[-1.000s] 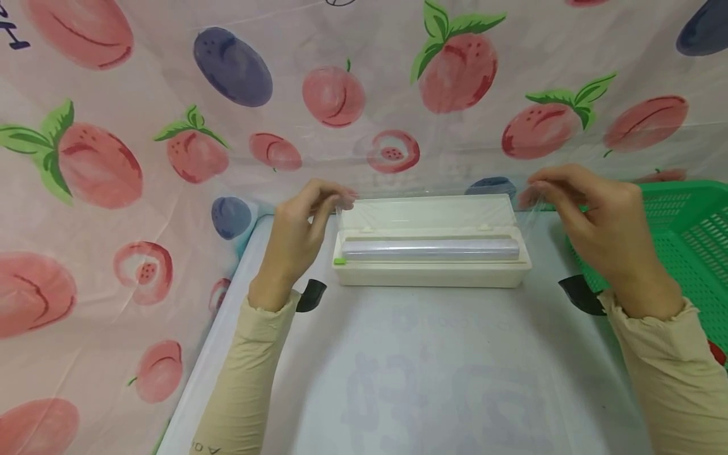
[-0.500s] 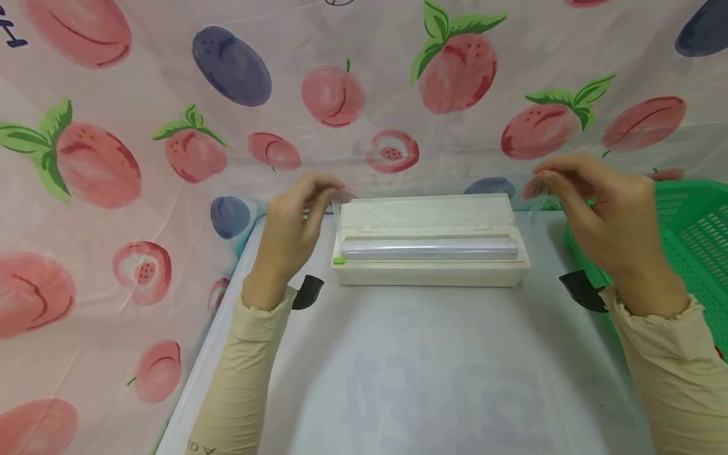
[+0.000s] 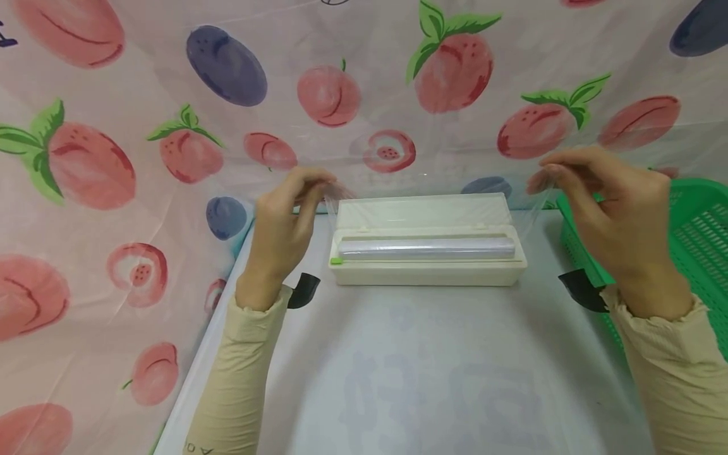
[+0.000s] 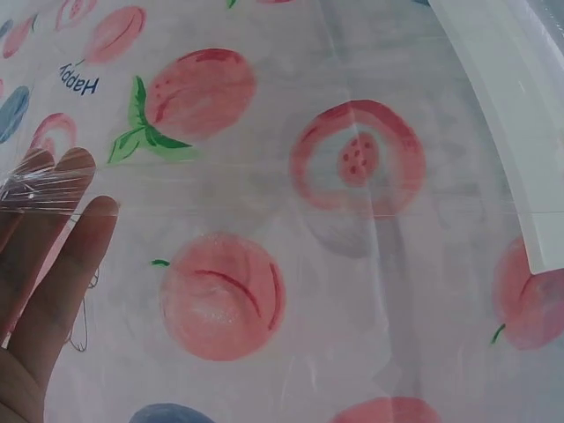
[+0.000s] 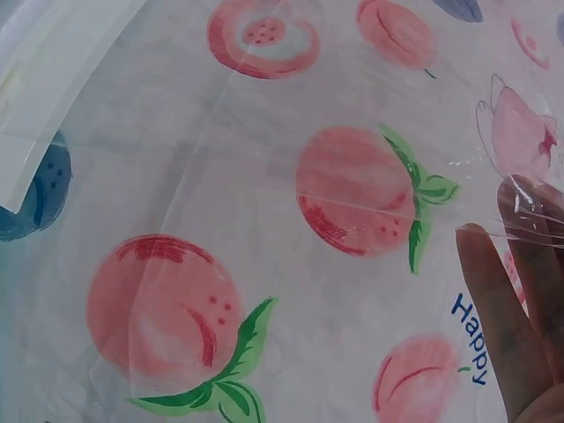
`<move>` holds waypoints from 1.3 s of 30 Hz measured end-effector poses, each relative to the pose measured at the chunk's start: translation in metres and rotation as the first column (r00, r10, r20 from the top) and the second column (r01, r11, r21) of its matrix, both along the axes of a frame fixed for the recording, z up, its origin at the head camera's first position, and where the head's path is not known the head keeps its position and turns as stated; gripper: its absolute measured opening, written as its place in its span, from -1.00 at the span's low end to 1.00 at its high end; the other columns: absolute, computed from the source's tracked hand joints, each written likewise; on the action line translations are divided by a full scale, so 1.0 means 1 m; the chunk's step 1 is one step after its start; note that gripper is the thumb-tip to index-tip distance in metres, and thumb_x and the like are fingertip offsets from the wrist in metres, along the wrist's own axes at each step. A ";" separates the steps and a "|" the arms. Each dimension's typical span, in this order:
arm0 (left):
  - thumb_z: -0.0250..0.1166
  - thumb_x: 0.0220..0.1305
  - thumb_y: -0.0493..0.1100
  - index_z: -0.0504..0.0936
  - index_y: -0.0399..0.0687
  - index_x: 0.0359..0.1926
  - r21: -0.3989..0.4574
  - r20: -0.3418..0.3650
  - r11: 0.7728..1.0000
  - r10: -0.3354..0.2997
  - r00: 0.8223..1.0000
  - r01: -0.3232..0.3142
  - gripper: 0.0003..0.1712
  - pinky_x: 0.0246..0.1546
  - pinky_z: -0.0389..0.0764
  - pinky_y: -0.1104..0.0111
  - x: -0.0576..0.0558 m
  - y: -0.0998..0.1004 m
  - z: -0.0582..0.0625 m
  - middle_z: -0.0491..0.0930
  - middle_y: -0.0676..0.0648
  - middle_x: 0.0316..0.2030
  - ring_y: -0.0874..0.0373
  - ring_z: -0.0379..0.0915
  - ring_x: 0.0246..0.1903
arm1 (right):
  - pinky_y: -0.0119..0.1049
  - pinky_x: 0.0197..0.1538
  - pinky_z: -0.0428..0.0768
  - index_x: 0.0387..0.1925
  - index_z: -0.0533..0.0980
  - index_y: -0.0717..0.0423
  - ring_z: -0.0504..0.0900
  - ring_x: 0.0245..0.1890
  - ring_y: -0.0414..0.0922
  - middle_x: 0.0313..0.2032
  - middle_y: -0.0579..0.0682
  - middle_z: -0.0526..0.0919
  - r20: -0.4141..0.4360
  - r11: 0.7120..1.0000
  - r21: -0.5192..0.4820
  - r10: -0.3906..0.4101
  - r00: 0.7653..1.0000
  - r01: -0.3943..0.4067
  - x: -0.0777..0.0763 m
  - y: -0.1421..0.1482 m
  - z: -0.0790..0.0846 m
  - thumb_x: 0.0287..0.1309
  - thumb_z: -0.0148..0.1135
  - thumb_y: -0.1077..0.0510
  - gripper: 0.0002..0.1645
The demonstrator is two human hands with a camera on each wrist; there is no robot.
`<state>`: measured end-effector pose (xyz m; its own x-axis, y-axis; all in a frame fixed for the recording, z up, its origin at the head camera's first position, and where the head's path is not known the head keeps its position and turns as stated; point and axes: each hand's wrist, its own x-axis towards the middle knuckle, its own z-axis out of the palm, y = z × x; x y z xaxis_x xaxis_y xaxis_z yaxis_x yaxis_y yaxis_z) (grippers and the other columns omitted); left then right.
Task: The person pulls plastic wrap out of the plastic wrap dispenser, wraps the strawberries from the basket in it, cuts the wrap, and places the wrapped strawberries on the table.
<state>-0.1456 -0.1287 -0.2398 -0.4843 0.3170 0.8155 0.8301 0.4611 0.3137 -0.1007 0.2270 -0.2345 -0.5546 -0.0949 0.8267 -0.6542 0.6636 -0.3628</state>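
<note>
A white cling film dispenser box (image 3: 428, 275) lies on the table in the head view, its lid (image 3: 423, 213) raised at the back. Inside sits a shiny roll of cling film (image 3: 426, 248). From it a transparent sheet of film (image 3: 530, 218) stretches up between both hands. My left hand (image 3: 280, 221) pinches the sheet's left corner between thumb and fingers; in the left wrist view the film (image 4: 40, 196) bunches into creases there. Opposite, my right hand (image 3: 620, 221) pinches the right corner, and gathered film (image 5: 533, 220) crosses its fingers in the right wrist view.
A green slotted plastic basket (image 3: 696, 208) stands at the right, partly behind the right arm. A small green slider (image 3: 337, 260) sits at the box's front left. Fruit-printed sheeting (image 3: 261, 63) hangs behind and to the left of the white-covered table (image 3: 432, 360).
Both hands have drawn a little farther apart, the left one leftward and the right one up and rightward, keeping hold of the film. The box has stayed on the table.
</note>
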 end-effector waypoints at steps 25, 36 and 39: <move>0.09 0.44 -0.39 0.49 -0.33 -0.11 -0.028 0.156 0.992 -0.117 0.981 0.123 -0.91 -0.24 0.69 0.46 0.015 -0.013 -0.007 0.71 -0.14 -0.26 0.17 0.71 -0.27 | -0.57 -0.23 0.65 -0.25 0.56 0.62 0.71 -0.40 -0.24 -0.38 -0.03 0.72 0.139 0.919 -0.233 0.355 0.924 -0.318 0.010 0.002 -0.003 0.16 0.17 0.58 -0.88; 0.04 0.42 -0.48 0.44 -0.37 -0.11 0.017 0.316 0.971 -0.232 0.920 0.239 -0.91 -0.35 0.71 0.42 0.025 -0.019 -0.024 0.72 -0.18 -0.27 0.09 0.73 -0.34 | -0.41 -0.39 0.69 -0.16 0.56 0.50 0.73 -0.43 -0.13 -0.37 0.13 0.72 0.374 0.810 -0.277 0.586 0.718 -0.517 0.018 0.016 -0.012 0.18 0.06 0.64 -0.76; 0.05 0.43 -0.46 0.45 -0.33 -0.09 0.009 0.357 0.972 -0.222 0.907 0.234 -0.90 -0.38 0.71 0.43 0.030 -0.022 -0.027 0.73 -0.15 -0.28 0.13 0.72 -0.36 | -0.35 -0.39 0.70 -0.15 0.55 0.50 0.73 -0.43 -0.10 -0.37 0.15 0.72 0.403 0.760 -0.325 0.650 0.644 -0.563 0.017 0.019 -0.016 0.19 0.03 0.66 -0.73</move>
